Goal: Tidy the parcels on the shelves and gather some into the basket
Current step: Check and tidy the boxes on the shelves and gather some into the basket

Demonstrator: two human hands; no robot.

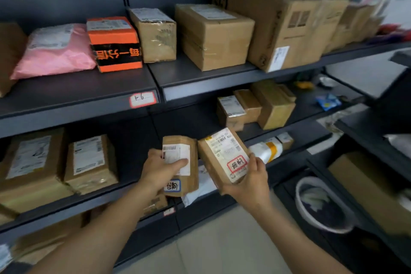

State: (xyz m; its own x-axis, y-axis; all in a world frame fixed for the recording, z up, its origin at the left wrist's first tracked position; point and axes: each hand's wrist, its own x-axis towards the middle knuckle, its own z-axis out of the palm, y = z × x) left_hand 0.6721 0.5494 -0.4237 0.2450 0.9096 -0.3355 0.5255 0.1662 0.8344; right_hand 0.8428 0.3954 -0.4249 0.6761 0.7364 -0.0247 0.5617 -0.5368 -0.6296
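My left hand (161,169) grips a small brown parcel with a blue-edged sticker (184,162), thumb across its white label. Beside it my right hand (251,181) holds a second small brown parcel with a red-edged sticker (220,158), tilted with its label facing up. Both parcels are in the air in front of the middle shelf (287,127). The top shelf (124,87) carries a pink bag (55,51), an orange-and-black box (114,43) and several cardboard boxes (213,35). No basket is clearly visible.
Two labelled boxes (89,162) lie at the left of the middle shelf, three small cartons (255,107) at its right. A white-and-yellow wrapped parcel (266,149) lies on the lower shelf. A round basin (320,204) stands on the floor at right, by a second rack (378,131).
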